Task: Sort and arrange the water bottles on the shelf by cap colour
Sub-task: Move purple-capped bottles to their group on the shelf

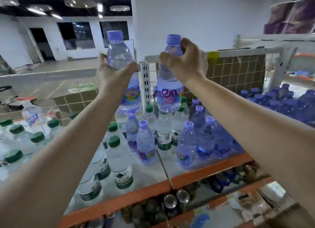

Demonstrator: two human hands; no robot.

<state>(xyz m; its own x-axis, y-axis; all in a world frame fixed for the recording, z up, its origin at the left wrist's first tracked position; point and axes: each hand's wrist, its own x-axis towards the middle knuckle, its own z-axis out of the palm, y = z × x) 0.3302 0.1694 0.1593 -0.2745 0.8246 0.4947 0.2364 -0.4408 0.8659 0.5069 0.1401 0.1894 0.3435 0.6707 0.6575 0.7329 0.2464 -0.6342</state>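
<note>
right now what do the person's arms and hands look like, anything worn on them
Both arms are bare along all that shows, with no sleeve edge in view. The left hand and the right hand wear no gloves. No watch, bracelet or ring can be seen on the parts that show. There are no markings or cables on either arm.

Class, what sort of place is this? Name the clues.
Probably a shop stockroom or warehouse: orange-edged metal shelving packed with green-capped clear water bottles and purple-capped ones, plus a bare concrete floor.
</note>
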